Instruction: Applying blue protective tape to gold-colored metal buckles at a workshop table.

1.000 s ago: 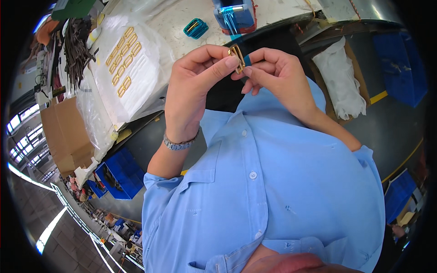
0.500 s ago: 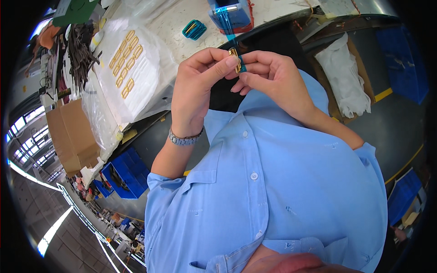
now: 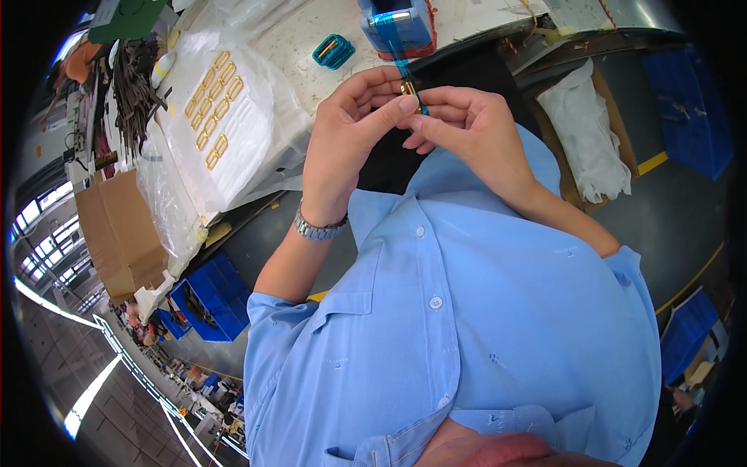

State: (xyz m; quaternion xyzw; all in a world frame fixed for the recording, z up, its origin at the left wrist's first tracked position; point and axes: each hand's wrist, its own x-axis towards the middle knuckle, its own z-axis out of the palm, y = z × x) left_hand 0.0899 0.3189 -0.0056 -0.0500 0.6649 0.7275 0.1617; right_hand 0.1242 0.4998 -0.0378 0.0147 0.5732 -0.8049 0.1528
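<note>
Between my two hands is a small gold buckle [image 3: 408, 89], with blue see-through tape at its lower end. My left hand [image 3: 348, 128] pinches it, thumb on the face and fingers curled behind. From the other side my right hand [image 3: 476, 128] closes thumb and fingers on the taped end; the exact contact is partly hidden. A strip of blue tape [image 3: 401, 56] runs up from the buckle to a blue tape dispenser [image 3: 419, 29] on the table. Left of the dispenser lies a teal-wrapped bundle [image 3: 333, 51] with some gold showing.
Several gold buckles [image 3: 217, 152] lie in rows on a white sheet [image 3: 253, 128] on the worktable [image 3: 307, 23]. A cardboard box [image 3: 120, 233] and blue bin [image 3: 210, 300] are at the left. Rightward, another carton holds a white plastic bag [image 3: 583, 132].
My hands and the buckle have shifted slightly up and to the right. The left fingers have moved up toward the tape, and the right thumb sits closer to the left one.
</note>
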